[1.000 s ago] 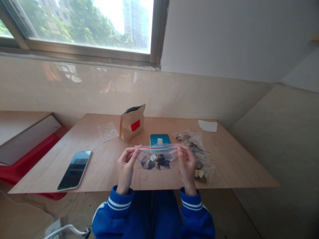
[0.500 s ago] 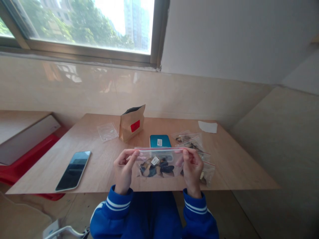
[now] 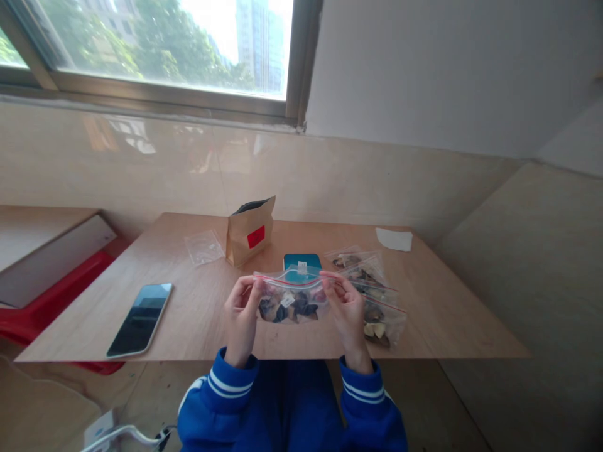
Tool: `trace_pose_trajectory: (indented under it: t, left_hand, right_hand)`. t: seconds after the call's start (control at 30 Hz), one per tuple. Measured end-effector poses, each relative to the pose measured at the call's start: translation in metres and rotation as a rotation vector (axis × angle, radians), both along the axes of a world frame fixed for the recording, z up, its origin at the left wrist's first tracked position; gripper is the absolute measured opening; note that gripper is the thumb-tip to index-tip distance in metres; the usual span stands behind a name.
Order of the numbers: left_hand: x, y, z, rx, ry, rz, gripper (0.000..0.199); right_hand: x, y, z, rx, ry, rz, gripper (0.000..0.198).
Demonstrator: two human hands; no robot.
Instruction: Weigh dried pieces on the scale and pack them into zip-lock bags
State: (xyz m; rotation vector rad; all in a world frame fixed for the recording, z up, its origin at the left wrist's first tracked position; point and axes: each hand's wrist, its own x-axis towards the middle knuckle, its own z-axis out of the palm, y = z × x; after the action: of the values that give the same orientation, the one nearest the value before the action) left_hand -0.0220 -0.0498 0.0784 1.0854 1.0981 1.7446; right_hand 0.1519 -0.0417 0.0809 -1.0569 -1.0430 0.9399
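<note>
**Clamped in a two-handed grip: a clear zip bag (image 3: 296,297)**

Pinched between thumb and fingers of the left hand (image 3: 241,314) at one end of the top strip (image 3: 292,281), and likewise by the right hand (image 3: 346,307) toward the other end. Held over the near part of the wooden surface (image 3: 438,320), in front of a blue box (image 3: 292,260) and overlapping it in view. Edged with red along the top, sagging at mid-length below a raised lip of film. Too glossy there to tell whether sealed or parted. Loaded low down with dark and tan pieces (image 3: 308,310), and showing a white label (image 3: 287,299).

Flanked on the right by overlapping packets (image 3: 377,314) of similar pieces, partly hidden behind the right hand. Followed, farther back on that side, by a flat white paper (image 3: 394,240).

Backed on the left by an upright brown pouch (image 3: 238,242) with a red label (image 3: 255,236), gaping at the top. Accompanied just beside by a flat plastic bag (image 3: 205,248), and nearer the front by a dark-screened phone (image 3: 141,320), face up.
</note>
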Motion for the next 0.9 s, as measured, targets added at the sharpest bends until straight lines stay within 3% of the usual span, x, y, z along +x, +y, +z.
trace_pose_trajectory:
  t: [0.13,0.37,0.6,0.77,0.9]
  left_hand:
    - [-0.003,0.001,-0.001,0.012,0.016,0.058,0.024]
    - [-0.007,-0.003,0.001,0.045,0.104,0.099,0.024]
    - [-0.004,-0.007,0.005,0.08,0.126,0.19,0.023]
    - [-0.007,-0.006,0.004,0.02,0.084,-0.036,0.023]
    - [-0.009,-0.004,0.001,-0.03,0.069,-0.13,0.024]
  right_hand:
    - [0.005,0.0,-0.003,-0.011,-0.069,0.0,0.027]
    - [0.015,-0.005,-0.001,0.167,-0.339,-0.093,0.015]
    - [0.009,-0.008,0.002,0.238,-0.259,-0.086,0.012]
    - [0.001,-0.005,0.004,0.16,-0.051,-0.023,0.016]
    - [-0.002,-0.006,0.006,0.097,-0.048,0.017,0.019]
